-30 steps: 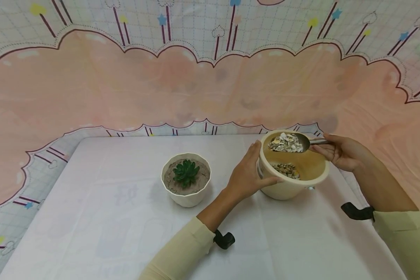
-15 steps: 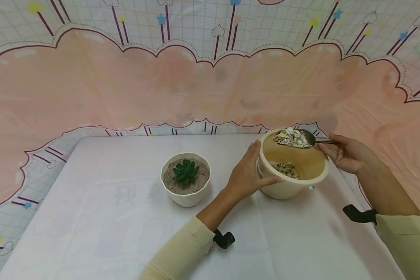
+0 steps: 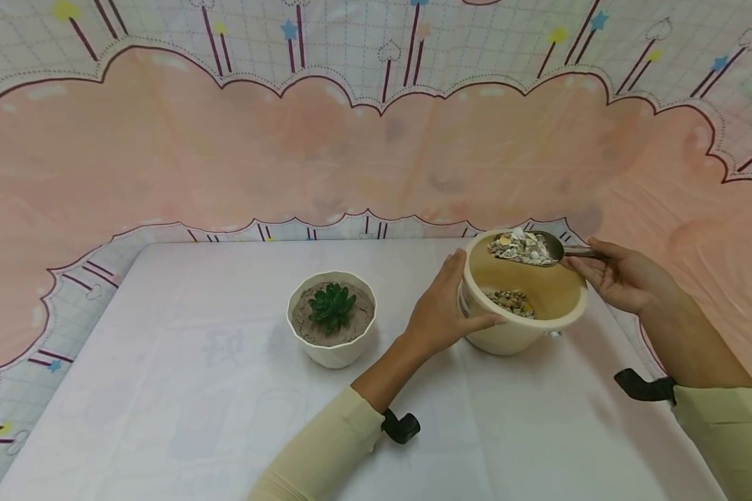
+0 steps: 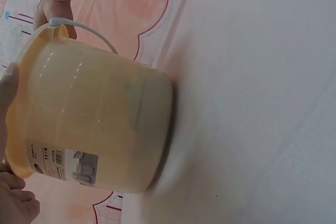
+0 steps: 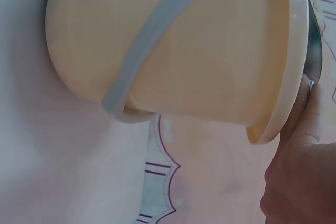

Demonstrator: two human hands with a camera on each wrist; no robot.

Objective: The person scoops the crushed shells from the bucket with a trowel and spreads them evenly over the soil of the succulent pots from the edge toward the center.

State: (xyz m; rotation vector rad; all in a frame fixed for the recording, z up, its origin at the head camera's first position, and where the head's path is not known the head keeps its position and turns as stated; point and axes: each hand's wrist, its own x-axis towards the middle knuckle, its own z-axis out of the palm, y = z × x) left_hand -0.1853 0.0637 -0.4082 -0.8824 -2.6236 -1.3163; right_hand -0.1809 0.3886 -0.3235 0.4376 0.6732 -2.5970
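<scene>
My left hand [image 3: 439,309] grips the left side of a cream plastic bucket [image 3: 504,341], with its thumb at the near rim and fingers around the far side. My right hand [image 3: 629,278] holds a metal scoop [image 3: 556,248] by its handle over the bucket's mouth. The scoop lies nearly level, heaped with pale gravel chips [image 3: 521,248]. More gravel [image 3: 512,303] lies on the bucket floor. The bucket stands upright on the table; a label [image 4: 63,163] shows on its side in the left wrist view. In the right wrist view its grey handle [image 5: 152,35] hangs down.
Left of the bucket, a white faceted pot [image 3: 333,355] stands on the white-covered table [image 3: 182,410]. It holds a green succulent [image 3: 332,307] in grey soil. A patterned peach cloth [image 3: 326,153] hangs behind the table.
The right hand has shifted the loaded scoop slightly to the right and up over the bucket, then held it nearly still. My left hand and the bucket stay in place.
</scene>
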